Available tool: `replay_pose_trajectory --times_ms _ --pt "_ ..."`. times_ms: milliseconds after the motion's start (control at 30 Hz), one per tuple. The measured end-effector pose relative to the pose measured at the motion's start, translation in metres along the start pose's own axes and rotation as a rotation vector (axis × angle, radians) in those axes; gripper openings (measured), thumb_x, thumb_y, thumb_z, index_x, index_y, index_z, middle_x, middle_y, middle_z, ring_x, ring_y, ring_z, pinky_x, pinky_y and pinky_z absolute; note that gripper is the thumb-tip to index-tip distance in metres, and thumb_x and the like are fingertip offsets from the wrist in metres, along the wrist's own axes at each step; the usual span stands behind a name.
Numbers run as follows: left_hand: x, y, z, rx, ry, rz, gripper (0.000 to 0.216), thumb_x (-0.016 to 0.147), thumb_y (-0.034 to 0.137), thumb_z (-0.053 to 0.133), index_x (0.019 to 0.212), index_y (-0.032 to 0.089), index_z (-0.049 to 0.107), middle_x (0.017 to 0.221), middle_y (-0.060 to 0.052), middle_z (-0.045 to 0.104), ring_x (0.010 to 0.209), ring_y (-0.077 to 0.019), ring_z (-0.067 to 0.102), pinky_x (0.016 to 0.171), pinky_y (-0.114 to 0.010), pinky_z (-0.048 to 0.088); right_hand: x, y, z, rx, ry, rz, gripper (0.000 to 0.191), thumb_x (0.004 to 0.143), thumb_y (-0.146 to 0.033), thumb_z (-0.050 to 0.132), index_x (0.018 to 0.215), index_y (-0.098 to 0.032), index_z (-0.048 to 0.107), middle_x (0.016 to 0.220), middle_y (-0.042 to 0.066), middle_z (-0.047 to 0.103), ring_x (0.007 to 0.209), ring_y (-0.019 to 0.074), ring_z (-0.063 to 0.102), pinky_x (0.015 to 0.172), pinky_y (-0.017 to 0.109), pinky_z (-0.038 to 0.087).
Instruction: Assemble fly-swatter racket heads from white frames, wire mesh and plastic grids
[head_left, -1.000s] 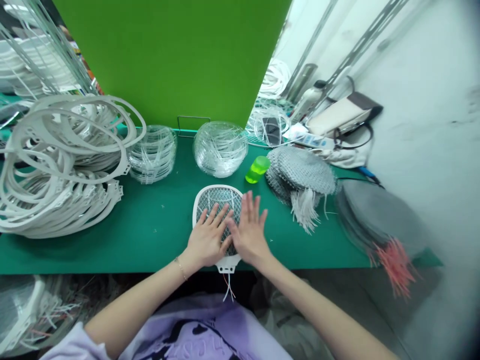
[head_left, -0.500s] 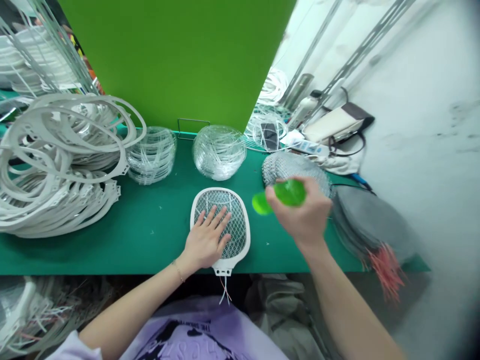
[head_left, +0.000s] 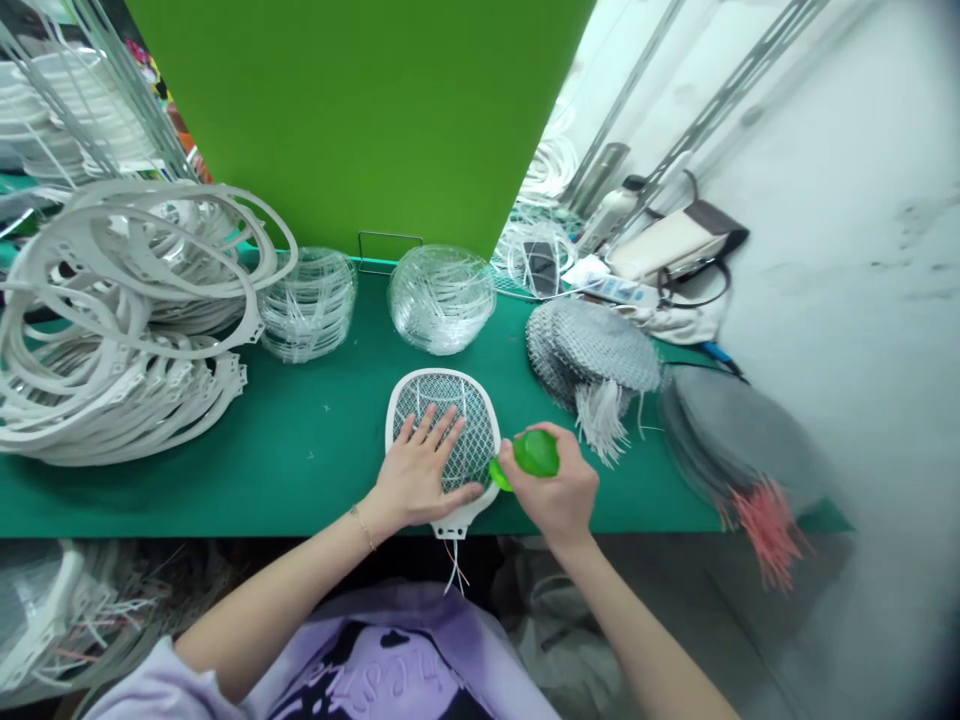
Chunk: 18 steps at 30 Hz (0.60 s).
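An electric fly swatter head (head_left: 471, 455), a white frame around metal mesh, lies flat near the table's front edge with thin wires hanging from its neck. My left hand (head_left: 420, 470) rests on it, open, fingers spread over the mesh and thumb towards the neck. In my right hand (head_left: 561, 490) is a bright green tool (head_left: 536, 454) with a rounded body, my fingers wrapped around it. Its lower green end meets the right rim of the frame; its exact kind I cannot make out.
Loose white frames (head_left: 112, 400) are heaped at left. Two stacks of clear rings (head_left: 442, 300) stand behind the swatter head. To the right lie round mesh pieces (head_left: 600, 345) with white wires and grey mesh pieces (head_left: 742, 425) with red wires. A green panel (head_left: 360, 120) rises behind.
My right hand has come down and left with the green tool, from above the table to the frame's right rim. My left hand stays on the mesh, its thumb now further out.
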<state>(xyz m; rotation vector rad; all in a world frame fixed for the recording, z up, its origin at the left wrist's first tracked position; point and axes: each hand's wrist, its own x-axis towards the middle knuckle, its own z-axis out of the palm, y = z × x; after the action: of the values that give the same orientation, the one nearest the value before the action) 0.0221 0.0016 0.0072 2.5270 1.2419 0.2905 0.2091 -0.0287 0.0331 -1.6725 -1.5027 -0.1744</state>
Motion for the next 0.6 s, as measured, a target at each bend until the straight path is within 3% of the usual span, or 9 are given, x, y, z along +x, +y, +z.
replay_pose_trajectory --times_ms 67,133,300,433,600 --pt "0.001 0.006 0.001 -0.004 0.001 -0.011 0.118 0.070 0.088 0.052 0.157 0.012 0.026 0.165 -0.015 0.018 0.152 -0.0422 0.010 0.122 -0.059 0.012 -0.003 0.004 0.003 0.011 -0.036 -0.004 0.029 0.081 -0.044 0.067 0.096 -0.020 0.062 0.083 0.005 0.073 0.067 0.0211 0.069 0.062 0.032 0.053" --pt "0.003 0.013 0.004 -0.002 0.006 -0.018 0.125 0.063 0.082 0.064 0.157 0.011 0.025 0.166 -0.018 0.014 0.152 -0.0447 0.006 0.121 -0.060 0.011 -0.007 0.005 0.003 0.022 -0.031 -0.015 0.027 0.081 -0.042 0.067 0.095 -0.020 0.061 0.084 0.005 0.073 0.069 0.0207 0.069 0.064 0.031 0.053" --pt "0.007 0.022 0.016 -0.023 -0.030 0.060 0.105 0.079 0.065 0.053 0.159 0.010 0.012 0.167 -0.011 0.008 0.154 -0.0311 0.009 0.123 -0.058 0.006 0.017 0.006 -0.002 0.084 -0.067 0.025 0.029 0.078 -0.046 0.069 0.092 -0.021 0.062 0.078 0.004 0.071 0.062 0.0201 0.066 0.062 0.032 0.052" --pt "0.006 0.019 0.019 -0.014 -0.030 0.060 0.102 0.080 0.066 0.053 0.160 0.015 0.014 0.167 -0.011 0.007 0.154 -0.0321 0.008 0.122 -0.060 0.005 0.059 0.013 0.017 0.116 0.133 0.050 0.032 0.079 -0.050 0.067 0.092 -0.021 0.061 0.084 0.007 0.070 0.075 0.0227 0.066 0.074 0.037 0.053" --pt "0.003 0.020 0.016 -0.035 -0.020 0.077 0.088 0.080 0.064 0.060 0.156 0.035 0.028 0.168 -0.007 0.012 0.153 -0.0353 0.013 0.119 -0.064 0.010 0.085 0.023 0.063 0.129 -0.072 0.081 0.041 0.075 -0.057 0.063 0.092 -0.020 0.060 0.078 0.005 0.067 0.067 0.0231 0.063 0.069 0.038 0.052"
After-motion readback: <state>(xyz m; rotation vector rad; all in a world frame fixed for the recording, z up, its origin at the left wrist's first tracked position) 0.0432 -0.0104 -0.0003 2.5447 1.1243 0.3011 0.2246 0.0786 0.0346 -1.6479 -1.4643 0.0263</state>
